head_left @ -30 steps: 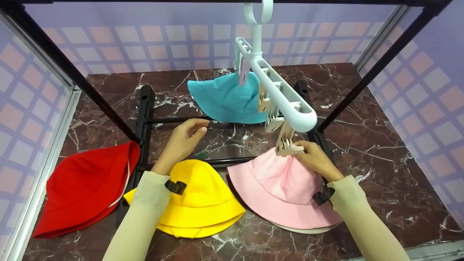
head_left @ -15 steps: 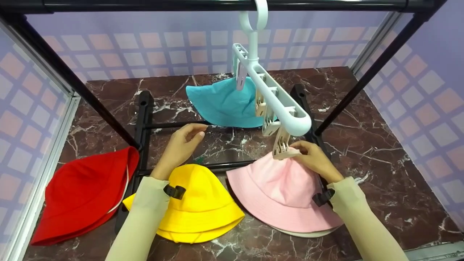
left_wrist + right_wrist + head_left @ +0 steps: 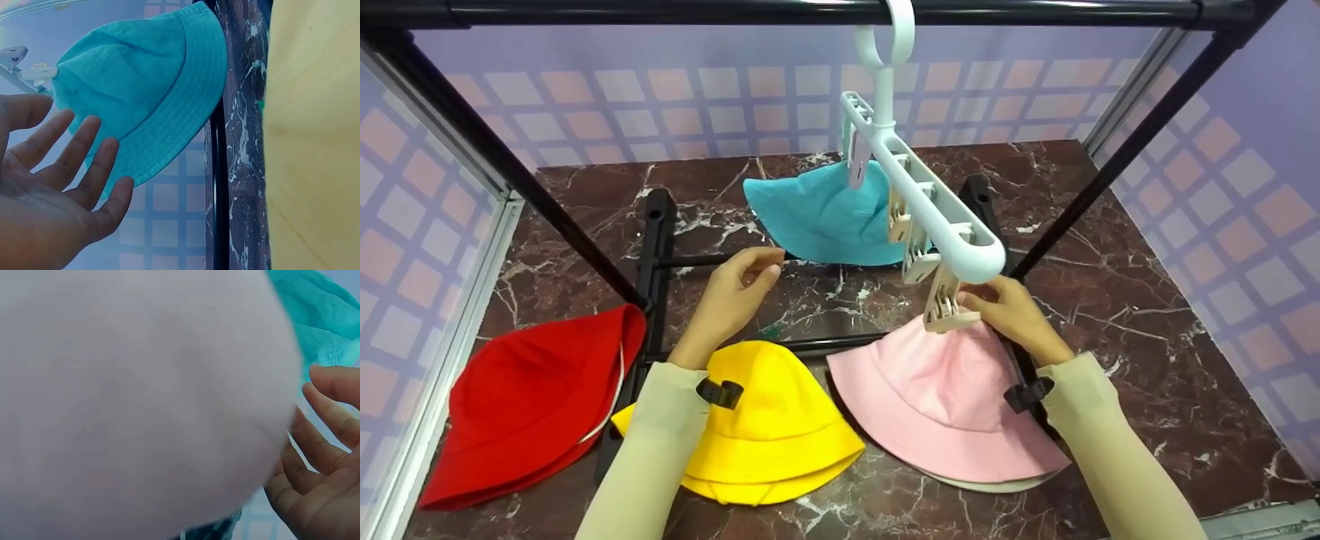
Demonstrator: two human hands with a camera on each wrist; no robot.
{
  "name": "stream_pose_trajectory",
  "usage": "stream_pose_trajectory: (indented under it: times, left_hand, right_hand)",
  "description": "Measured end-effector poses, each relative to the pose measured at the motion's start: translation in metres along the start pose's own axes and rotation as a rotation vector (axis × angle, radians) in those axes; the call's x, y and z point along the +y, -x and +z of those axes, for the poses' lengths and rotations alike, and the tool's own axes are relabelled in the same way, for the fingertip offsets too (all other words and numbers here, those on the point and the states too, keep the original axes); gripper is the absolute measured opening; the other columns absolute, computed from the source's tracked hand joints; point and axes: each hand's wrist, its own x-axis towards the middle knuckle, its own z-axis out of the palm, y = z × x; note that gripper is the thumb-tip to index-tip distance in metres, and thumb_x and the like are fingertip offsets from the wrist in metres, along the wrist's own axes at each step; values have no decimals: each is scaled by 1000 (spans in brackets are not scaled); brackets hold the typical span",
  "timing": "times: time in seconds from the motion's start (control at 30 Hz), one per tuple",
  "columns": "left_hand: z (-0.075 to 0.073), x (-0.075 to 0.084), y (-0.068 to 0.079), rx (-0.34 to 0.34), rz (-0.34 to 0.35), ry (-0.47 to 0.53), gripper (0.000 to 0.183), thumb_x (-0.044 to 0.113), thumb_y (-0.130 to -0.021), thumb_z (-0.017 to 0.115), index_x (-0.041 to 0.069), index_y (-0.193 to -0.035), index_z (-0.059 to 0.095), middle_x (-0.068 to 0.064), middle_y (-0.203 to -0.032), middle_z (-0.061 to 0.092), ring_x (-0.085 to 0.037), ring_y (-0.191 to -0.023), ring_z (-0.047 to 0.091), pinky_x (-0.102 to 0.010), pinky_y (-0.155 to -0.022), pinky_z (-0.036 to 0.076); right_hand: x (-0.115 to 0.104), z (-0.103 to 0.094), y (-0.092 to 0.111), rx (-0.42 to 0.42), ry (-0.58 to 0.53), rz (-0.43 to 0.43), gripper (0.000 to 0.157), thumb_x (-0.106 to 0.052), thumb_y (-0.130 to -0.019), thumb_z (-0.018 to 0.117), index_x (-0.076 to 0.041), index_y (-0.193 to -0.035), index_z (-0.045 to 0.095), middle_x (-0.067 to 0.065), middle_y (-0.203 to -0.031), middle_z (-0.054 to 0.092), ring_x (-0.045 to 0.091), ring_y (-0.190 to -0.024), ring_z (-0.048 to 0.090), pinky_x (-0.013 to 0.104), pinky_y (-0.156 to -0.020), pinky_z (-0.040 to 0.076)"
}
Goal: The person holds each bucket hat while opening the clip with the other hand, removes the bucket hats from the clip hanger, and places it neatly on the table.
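Note:
A pink bucket hat (image 3: 930,405) hangs crown up at the near end of the white clip hanger (image 3: 937,217), its top at the beige end clip (image 3: 949,315). My right hand (image 3: 1011,315) is beside that clip; in the right wrist view its fingers (image 3: 315,439) are spread and loosely bent at the hat's edge, gripping nothing. My left hand (image 3: 729,300) is raised with relaxed fingers, holding nothing. Beyond it, a turquoise bucket hat (image 3: 832,217) hangs from the hanger, shown with a pale clip at its crown in the left wrist view.
A yellow bucket hat (image 3: 772,420) lies under my left wrist, a red one (image 3: 532,405) farther left. The hanger hooks over the black rack's top bar (image 3: 697,13). Rack posts (image 3: 1125,150) flank both sides above the dark marbled tabletop (image 3: 1147,375).
My right hand has come off the end clip and the pink hat's top, its fingers loosening. My left hand has stayed about in place. The head view has tilted slightly up.

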Motion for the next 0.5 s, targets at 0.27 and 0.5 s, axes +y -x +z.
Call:
stream_pose_trajectory:
  times: [0.27, 0.5]
  left_hand:
    - [1, 5, -5, 20, 16, 40, 44, 26, -99, 54, 8, -139, 50, -13, -133, 58, -26, -118, 57, -44, -100, 46]
    - [0, 7, -9, 19, 17, 60, 50, 29, -99, 53, 8, -144, 44, -13, -136, 56, -27, -122, 53, -43, -105, 41]
  right_hand:
    - [-13, -7, -5, 78, 28, -26, 33, -18, -89, 67, 4, -114, 65, 20, -107, 68, 18, -92, 59, 30, -89, 47]
    - [-24, -8, -10, 112, -18, -18, 36, -20, -90, 65, 2, -118, 64, 18, -103, 66, 22, -88, 54, 34, -85, 45]
